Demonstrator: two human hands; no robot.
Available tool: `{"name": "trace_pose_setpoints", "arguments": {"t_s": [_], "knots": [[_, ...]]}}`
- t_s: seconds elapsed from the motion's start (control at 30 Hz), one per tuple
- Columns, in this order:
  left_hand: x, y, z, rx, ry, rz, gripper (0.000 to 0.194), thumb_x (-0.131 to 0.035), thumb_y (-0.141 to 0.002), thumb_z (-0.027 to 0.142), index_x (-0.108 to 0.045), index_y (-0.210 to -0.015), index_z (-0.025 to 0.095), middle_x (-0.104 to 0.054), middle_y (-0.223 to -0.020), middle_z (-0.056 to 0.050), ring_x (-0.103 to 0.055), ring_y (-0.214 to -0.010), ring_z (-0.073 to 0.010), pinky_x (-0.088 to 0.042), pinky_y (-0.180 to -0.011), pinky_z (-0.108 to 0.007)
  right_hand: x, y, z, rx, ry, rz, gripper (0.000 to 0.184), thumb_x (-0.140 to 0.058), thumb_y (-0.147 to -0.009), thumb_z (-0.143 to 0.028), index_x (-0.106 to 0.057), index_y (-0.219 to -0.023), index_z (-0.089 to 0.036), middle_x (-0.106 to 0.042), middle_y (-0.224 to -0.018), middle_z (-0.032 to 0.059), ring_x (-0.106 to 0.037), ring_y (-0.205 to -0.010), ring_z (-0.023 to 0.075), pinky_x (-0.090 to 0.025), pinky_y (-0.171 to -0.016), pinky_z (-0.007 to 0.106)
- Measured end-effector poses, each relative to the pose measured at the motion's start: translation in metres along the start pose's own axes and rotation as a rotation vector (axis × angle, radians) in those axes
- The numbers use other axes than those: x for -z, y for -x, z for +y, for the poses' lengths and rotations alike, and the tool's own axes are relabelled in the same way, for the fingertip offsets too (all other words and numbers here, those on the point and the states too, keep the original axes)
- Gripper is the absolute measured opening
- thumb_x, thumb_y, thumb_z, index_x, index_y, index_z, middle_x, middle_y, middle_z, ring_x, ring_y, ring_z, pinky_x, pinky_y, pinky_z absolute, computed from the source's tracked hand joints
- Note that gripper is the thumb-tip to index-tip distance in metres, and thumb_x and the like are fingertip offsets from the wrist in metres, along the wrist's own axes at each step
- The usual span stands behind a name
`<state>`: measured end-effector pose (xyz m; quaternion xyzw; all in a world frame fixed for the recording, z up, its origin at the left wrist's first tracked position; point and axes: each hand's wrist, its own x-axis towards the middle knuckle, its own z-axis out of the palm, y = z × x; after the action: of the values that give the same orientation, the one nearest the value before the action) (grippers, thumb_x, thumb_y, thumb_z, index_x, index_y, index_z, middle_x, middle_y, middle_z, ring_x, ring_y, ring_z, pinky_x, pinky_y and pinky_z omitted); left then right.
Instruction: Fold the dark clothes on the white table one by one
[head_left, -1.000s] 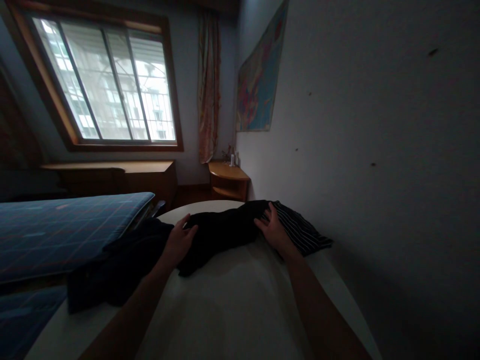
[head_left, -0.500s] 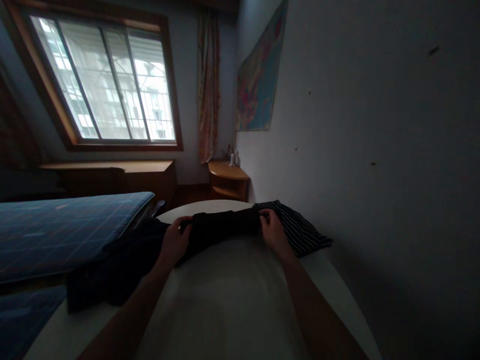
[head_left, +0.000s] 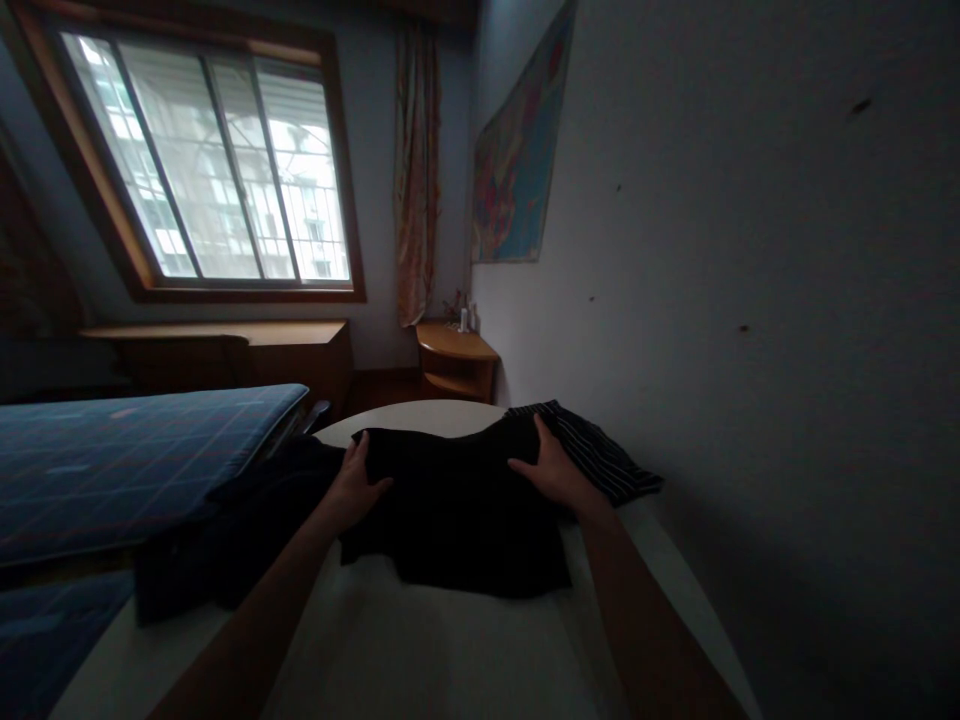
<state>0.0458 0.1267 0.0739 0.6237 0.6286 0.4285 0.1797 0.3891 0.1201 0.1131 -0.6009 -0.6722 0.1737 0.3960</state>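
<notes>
A black garment (head_left: 457, 510) lies spread on the white round table (head_left: 420, 650), its lower edge hanging towards me. My left hand (head_left: 354, 487) grips its left edge, thumb on top of the cloth. On the garment's upper right corner my right hand (head_left: 553, 467) holds the cloth, thumb lying on it and fingers pointing away from me. A dark striped garment (head_left: 604, 458) lies just behind and to the right of my right hand, partly under the black one.
A heap of dark clothes (head_left: 232, 540) sits at the table's left edge. A blue checked bed (head_left: 112, 450) stands to the left. Behind are a wooden desk (head_left: 247, 350), a corner shelf (head_left: 454, 360), a window (head_left: 217, 170). The wall (head_left: 750, 300) runs close along the right.
The black garment was bunched into a narrow roll between my hands. It now lies opened out flat towards me, with both hands at its far corners.
</notes>
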Motion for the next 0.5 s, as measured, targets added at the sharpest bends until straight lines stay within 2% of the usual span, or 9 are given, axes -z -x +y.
{"name": "trace_pose_setpoints", "arguments": {"t_s": [0.03, 0.1, 0.17, 0.23, 0.3, 0.37, 0.43, 0.5], "knots": [[-0.003, 0.002, -0.005, -0.001, -0.055, -0.044, 0.096, -0.071, -0.068, 0.016, -0.027, -0.153, 0.008, -0.029, -0.158, -0.023, -0.023, -0.149, -0.0327, -0.025, -0.121, -0.042, -0.002, 0.004, 0.002, -0.014, 0.056, -0.071, 0.101, -0.075, -0.072, -0.028, -0.022, -0.155, -0.007, -0.045, -0.148, 0.0254, -0.044, -0.138, 0.0307, -0.034, -0.114, 0.044], [-0.004, 0.004, -0.013, -0.009, -0.14, -0.106, 0.096, -0.068, -0.069, 0.012, -0.024, -0.154, 0.009, -0.027, -0.158, -0.023, -0.025, -0.148, -0.0339, -0.028, -0.119, -0.044, -0.004, 0.009, 0.007, -0.037, 0.156, -0.176, 0.097, -0.074, -0.072, -0.023, -0.024, -0.154, -0.011, -0.057, -0.137, 0.0236, -0.056, -0.126, 0.0313, -0.042, -0.106, 0.045], [-0.002, 0.003, -0.018, -0.017, -0.19, -0.132, 0.091, -0.064, -0.069, 0.009, -0.029, -0.153, 0.008, -0.035, -0.154, -0.023, -0.036, -0.143, -0.0342, -0.033, -0.117, -0.044, -0.004, 0.012, 0.01, -0.076, 0.258, -0.21, 0.085, -0.07, -0.074, -0.016, -0.033, -0.151, -0.015, -0.067, -0.123, 0.02, -0.065, -0.112, 0.0317, -0.047, -0.096, 0.045], [0.002, 0.0, -0.016, -0.029, -0.215, -0.111, 0.082, -0.06, -0.07, 0.008, -0.037, -0.149, 0.006, -0.045, -0.147, -0.023, -0.046, -0.137, -0.0326, -0.035, -0.115, -0.041, -0.001, 0.011, 0.01, -0.095, 0.334, -0.187, 0.066, -0.062, -0.078, -0.01, -0.047, -0.141, -0.017, -0.072, -0.109, 0.017, -0.069, -0.101, 0.0306, -0.049, -0.089, 0.043], [0.009, -0.004, -0.011, -0.046, -0.219, -0.032, 0.073, -0.057, -0.072, 0.008, -0.044, -0.144, 0.007, -0.051, -0.142, -0.02, -0.051, -0.133, -0.0303, -0.037, -0.114, -0.039, 0.005, 0.009, 0.007, -0.07, 0.346, -0.105, 0.046, -0.054, -0.084, -0.011, -0.057, -0.129, -0.018, -0.072, -0.103, 0.0149, -0.07, -0.096, 0.0284, -0.048, -0.086, 0.04], [0.018, -0.009, -0.005, -0.06, -0.208, 0.063, 0.068, -0.056, -0.075, 0.01, -0.048, -0.142, 0.01, -0.054, -0.14, -0.016, -0.053, -0.13, -0.0288, -0.039, -0.113, -0.038, 0.014, 0.004, 0.003, -0.023, 0.311, 0.04, 0.034, -0.049, -0.089, -0.015, -0.06, -0.12, -0.018, -0.071, -0.104, 0.0139, -0.068, -0.096, 0.0266, -0.048, -0.086, 0.038], [0.025, -0.012, 0.0, -0.064, -0.195, 0.12, 0.065, -0.056, -0.076, 0.013, -0.051, -0.14, 0.011, -0.056, -0.14, -0.016, -0.055, -0.128, -0.029, -0.042, -0.111, -0.038, 0.022, -0.001, 0.0, 0.024, 0.279, 0.211, 0.029, -0.047, -0.091, -0.019, -0.06, -0.117, -0.017, -0.07, -0.107, 0.0138, -0.066, -0.1, 0.0266, -0.047, -0.089, 0.039], [0.027, -0.013, 0.001, -0.049, -0.202, 0.124, 0.063, -0.058, -0.076, 0.016, -0.052, -0.139, 0.009, -0.057, -0.137, -0.017, -0.057, -0.126, -0.0303, -0.044, -0.109, -0.04, 0.027, -0.005, 0.0, 0.06, 0.264, 0.342, 0.028, -0.046, -0.091, -0.021, -0.061, -0.115, -0.016, -0.068, -0.109, 0.0141, -0.063, -0.103, 0.027, -0.046, -0.094, 0.041]]}}
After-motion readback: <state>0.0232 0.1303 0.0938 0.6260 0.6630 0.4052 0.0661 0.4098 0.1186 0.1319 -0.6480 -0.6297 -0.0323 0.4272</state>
